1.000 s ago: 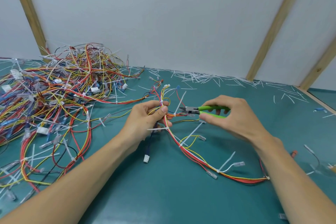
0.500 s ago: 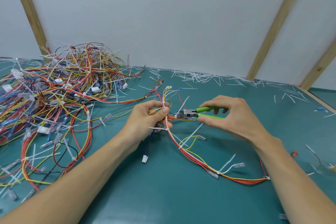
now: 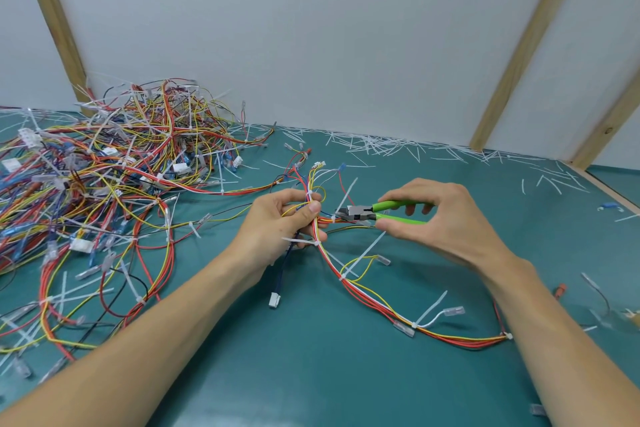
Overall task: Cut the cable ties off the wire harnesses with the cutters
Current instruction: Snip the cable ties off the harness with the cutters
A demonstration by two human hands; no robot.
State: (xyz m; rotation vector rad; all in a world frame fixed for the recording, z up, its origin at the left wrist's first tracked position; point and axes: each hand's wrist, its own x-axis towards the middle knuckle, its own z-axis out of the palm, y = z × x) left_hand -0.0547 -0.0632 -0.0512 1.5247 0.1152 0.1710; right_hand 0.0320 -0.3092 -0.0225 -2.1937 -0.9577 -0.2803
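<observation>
My left hand (image 3: 277, 222) pinches the floppy harness (image 3: 349, 284); my right hand (image 3: 440, 218), at three o'clock, grips the cutters (image 3: 377, 212) against a stiff tie (image 3: 334, 218).

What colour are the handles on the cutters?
Bright green, seen in the head view: the cutters are gripped in the right hand.

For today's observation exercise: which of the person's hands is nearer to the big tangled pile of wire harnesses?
Left. The left hand grips a harness just right of the pile; the right hand, holding the green cutters, lies farther right.
</observation>
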